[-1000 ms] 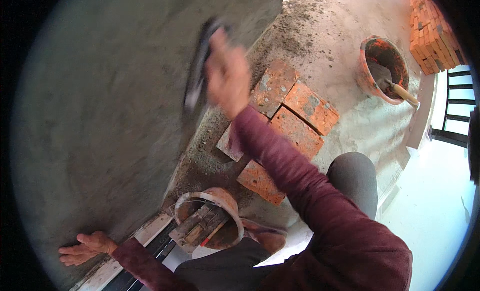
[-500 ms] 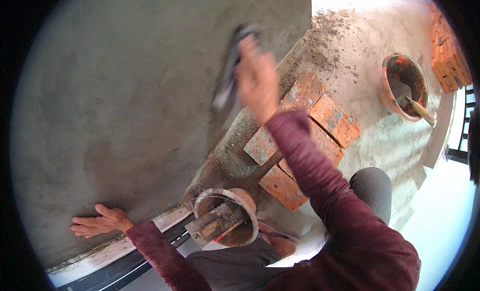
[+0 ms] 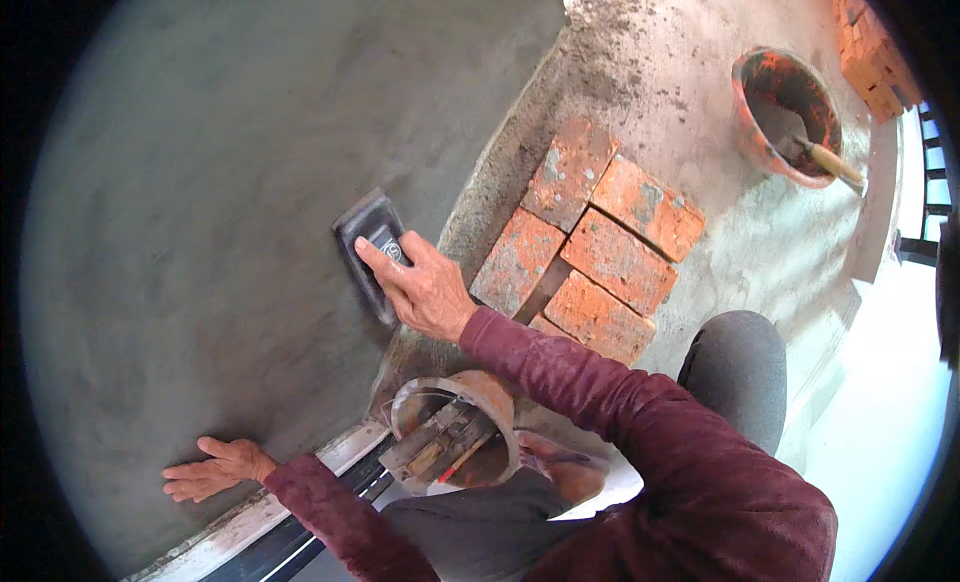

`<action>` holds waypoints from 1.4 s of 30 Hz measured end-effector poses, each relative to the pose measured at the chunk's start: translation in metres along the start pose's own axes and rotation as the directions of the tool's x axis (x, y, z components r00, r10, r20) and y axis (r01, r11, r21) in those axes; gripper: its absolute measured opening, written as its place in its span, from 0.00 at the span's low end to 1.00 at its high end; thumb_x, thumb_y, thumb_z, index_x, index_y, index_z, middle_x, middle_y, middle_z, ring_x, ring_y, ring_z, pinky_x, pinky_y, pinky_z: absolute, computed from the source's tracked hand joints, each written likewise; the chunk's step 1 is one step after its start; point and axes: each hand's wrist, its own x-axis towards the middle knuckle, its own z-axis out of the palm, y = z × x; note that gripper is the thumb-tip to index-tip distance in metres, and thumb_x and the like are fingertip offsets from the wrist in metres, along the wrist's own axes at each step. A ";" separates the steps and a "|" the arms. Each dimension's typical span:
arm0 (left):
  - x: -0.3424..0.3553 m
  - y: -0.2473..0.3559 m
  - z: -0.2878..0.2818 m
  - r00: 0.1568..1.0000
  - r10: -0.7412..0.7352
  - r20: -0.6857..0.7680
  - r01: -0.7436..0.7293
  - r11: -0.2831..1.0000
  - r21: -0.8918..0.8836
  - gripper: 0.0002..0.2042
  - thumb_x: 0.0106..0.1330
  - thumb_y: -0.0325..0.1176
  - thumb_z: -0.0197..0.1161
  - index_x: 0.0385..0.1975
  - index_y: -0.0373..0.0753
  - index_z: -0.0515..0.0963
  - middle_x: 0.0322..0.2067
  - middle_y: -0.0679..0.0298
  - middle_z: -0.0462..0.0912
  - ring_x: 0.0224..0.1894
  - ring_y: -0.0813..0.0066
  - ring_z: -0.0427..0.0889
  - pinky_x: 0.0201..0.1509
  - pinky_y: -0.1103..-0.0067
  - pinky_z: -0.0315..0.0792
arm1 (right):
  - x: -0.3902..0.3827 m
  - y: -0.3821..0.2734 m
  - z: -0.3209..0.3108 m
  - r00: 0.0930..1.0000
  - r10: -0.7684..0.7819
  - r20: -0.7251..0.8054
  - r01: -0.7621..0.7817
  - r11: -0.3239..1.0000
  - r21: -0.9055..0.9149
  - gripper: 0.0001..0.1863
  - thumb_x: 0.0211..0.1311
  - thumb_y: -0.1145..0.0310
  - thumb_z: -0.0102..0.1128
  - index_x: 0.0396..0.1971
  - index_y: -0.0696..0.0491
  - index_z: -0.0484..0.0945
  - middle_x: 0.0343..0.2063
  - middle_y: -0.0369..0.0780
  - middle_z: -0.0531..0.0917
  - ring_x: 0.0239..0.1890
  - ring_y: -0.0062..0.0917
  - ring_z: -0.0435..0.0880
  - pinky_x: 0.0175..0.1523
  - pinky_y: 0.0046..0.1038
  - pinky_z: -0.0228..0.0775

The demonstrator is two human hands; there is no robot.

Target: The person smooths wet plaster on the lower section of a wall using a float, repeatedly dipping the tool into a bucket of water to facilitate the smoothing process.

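My right hand (image 3: 425,287) grips a black rectangular plastering float (image 3: 370,250), which lies against the grey plastered wall (image 3: 230,232) near its lower edge. The thumb stretches over the float's back; the other fingers are partly hidden. My left hand (image 3: 217,470) rests on the same wall at the lower left, fingers stretched out and apart, with nothing in it. Just below my right forearm stands a bucket (image 3: 507,422) with tools in it, among them a wooden-looking piece (image 3: 440,437) and a thin red-tipped stick (image 3: 463,460).
Several orange bricks (image 3: 620,260) lie on the floor beside the wall. Farther right, a mortar-stained tub (image 3: 745,107) holds a trowel with a wooden handle (image 3: 832,162). More bricks (image 3: 872,52) are stacked at the far right. Mortar crumbs (image 3: 600,52) litter the floor along the wall.
My right hand has swept the float down and to the left across the wall, nearer to me. My left hand stays spread on the wall. The view has shifted somewhat.
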 end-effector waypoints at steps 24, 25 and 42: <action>-0.011 0.012 0.004 0.994 -0.101 0.033 0.100 0.994 0.035 0.40 0.70 0.65 0.34 0.73 0.42 0.45 0.74 0.52 0.39 0.75 0.47 0.33 0.73 0.49 0.31 | 0.058 0.095 -0.042 0.911 0.205 -0.358 -0.224 0.974 -0.012 0.29 0.62 0.71 0.55 0.65 0.39 0.67 0.33 0.50 0.73 0.35 0.48 0.76 0.39 0.45 0.72; -0.013 0.010 0.004 0.994 -0.103 0.035 0.102 0.994 0.042 0.41 0.70 0.65 0.34 0.73 0.42 0.44 0.74 0.52 0.39 0.75 0.47 0.33 0.72 0.49 0.31 | 0.065 0.115 -0.053 0.902 0.195 -0.385 -0.228 0.973 -0.042 0.30 0.62 0.71 0.55 0.65 0.40 0.66 0.33 0.51 0.73 0.35 0.49 0.76 0.39 0.45 0.71; -0.005 0.010 0.007 0.996 -0.087 -0.008 0.088 0.994 0.071 0.38 0.71 0.61 0.37 0.73 0.42 0.45 0.74 0.49 0.39 0.75 0.44 0.37 0.72 0.49 0.36 | -0.008 0.076 -0.004 0.947 0.224 -0.230 -0.213 0.974 0.073 0.29 0.61 0.70 0.57 0.64 0.42 0.68 0.39 0.52 0.74 0.41 0.50 0.79 0.46 0.44 0.74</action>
